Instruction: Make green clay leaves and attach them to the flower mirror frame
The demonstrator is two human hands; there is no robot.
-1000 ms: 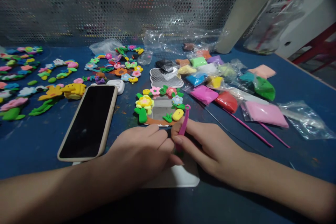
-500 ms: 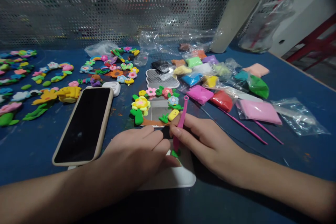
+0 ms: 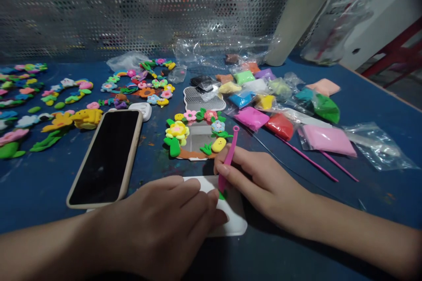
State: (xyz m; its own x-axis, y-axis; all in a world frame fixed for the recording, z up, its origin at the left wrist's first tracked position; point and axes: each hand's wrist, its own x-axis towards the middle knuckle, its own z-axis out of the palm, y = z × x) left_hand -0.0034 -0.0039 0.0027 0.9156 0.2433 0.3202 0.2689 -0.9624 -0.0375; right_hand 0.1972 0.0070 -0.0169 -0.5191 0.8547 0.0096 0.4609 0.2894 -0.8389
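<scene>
On one board (image 3: 234, 225), one green piece (image 3: 222, 196), right hand (image 3: 263, 178) gripping one pink tool (image 3: 230, 153), left hand (image 3: 161, 219), grip unclear

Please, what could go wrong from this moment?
The pink tool in the right hand might squash or tear the small green clay piece on the white board. The left hand, close by, might smear it. The right hand might also bump the yellow clay piece on the nearby flower-decorated frame.
</scene>
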